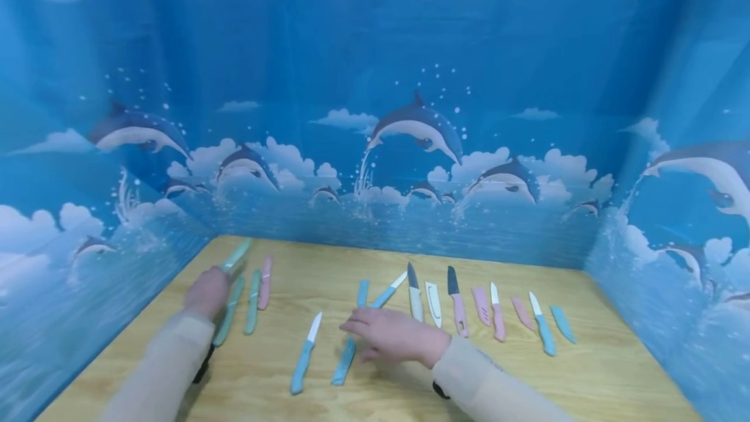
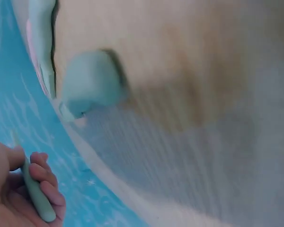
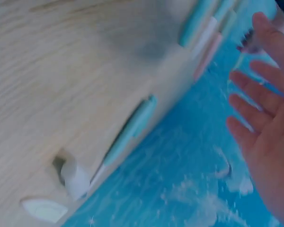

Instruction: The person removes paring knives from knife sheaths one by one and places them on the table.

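Note:
At the far left of the table, my left hand [image 1: 208,292] grips a mint-green knife [image 1: 236,254]; the left wrist view shows the fingers curled round its green handle [image 2: 39,201]. Whether that blade is covered is hard to tell. Beside this hand lie two green knives, one nearer [image 1: 230,311] and one farther right [image 1: 252,301], and a pink knife [image 1: 265,282]. My right hand [image 1: 395,334] hovers, fingers extended and holding nothing, over a blue sheath [image 1: 344,362] and a blue-handled knife [image 1: 389,289], partly covering both. A bare blue knife [image 1: 306,353] lies between the hands.
Rightward on the wooden table [image 1: 498,383] lie a white-handled knife [image 1: 415,292], a white sheath [image 1: 433,305], a dark-bladed pink knife [image 1: 458,301], a pink sheath [image 1: 482,306], a small pink knife [image 1: 497,311] and a blue knife [image 1: 542,324]. Dolphin-print curtains [image 1: 351,51] enclose it.

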The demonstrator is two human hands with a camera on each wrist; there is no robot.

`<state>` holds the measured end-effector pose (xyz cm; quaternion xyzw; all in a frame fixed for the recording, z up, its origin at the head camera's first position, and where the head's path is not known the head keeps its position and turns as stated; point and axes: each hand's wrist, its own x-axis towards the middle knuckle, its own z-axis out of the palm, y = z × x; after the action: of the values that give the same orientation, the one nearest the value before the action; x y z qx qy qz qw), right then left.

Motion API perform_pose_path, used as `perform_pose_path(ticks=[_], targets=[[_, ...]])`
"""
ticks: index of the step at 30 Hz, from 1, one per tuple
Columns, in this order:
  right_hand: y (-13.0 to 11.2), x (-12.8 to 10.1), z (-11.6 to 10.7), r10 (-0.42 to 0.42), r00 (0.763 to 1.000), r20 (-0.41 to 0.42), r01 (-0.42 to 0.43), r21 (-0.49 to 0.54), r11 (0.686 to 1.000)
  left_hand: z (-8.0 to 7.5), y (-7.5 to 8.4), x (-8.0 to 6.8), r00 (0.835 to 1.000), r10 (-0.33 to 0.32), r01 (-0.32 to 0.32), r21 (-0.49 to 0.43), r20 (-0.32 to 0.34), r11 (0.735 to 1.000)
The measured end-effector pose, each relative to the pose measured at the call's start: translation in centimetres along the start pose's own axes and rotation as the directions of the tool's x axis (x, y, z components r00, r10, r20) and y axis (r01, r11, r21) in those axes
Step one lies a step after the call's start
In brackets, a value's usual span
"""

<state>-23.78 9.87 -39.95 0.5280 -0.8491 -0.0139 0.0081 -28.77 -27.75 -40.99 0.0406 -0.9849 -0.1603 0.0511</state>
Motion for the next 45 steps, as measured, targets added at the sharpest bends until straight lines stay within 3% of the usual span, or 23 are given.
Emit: perform_pose_path(ticks=[5,9,14,17,22,32,39,42,45], targets=[[0.0,-2.0,-0.9,0.179,0.982,-0.061,-0.179,-0.005,0.984,-0.4,2.0,-0.7,0.999,0.05,-0.05,0.004,0.012,0.999],[0.0,-3.5,-0.8,0.249,0.959,-0.135,-0.248,0.027,0.968,-0.5,5.4,-1.8,0.987,0.149,-0.148,0.026,-0.054,0.989],[0.2,-5.6,-0.4,0.34,0.913,-0.226,-0.338,0.051,0.94,0.1,10.5,-3.7,0.929,0.316,-0.303,0.096,-0.193,0.948],[0.2,-6.6,-0.4,0.364,0.891,-0.271,-0.358,0.07,0.931,0.9,13.0,-5.2,0.894,0.394,-0.374,0.131,-0.212,0.918],[0.4,-7.2,-0.1,0.385,0.873,-0.301,-0.384,0.064,0.921,2.4,16.1,-7.3,0.861,0.473,-0.454,0.138,-0.184,0.88],[0.2,-7.5,0.8,0.406,0.854,-0.324,-0.4,0.089,0.912,5.2,19.8,-9.6,0.758,0.628,-0.611,0.142,-0.177,0.779],[0.4,-7.5,0.9,0.385,0.859,-0.337,-0.387,0.064,0.92,6.1,21.5,-10.6,0.747,0.657,-0.651,0.083,-0.106,0.754],[0.5,-7.2,0.8,0.354,0.866,-0.355,-0.359,0.053,0.932,6.1,22.1,-11.0,0.732,0.671,-0.666,0.085,-0.113,0.741],[0.6,-6.9,0.5,0.338,0.869,-0.362,-0.348,0.039,0.937,6.1,22.6,-11.3,0.731,0.672,-0.669,0.068,-0.123,0.74]])
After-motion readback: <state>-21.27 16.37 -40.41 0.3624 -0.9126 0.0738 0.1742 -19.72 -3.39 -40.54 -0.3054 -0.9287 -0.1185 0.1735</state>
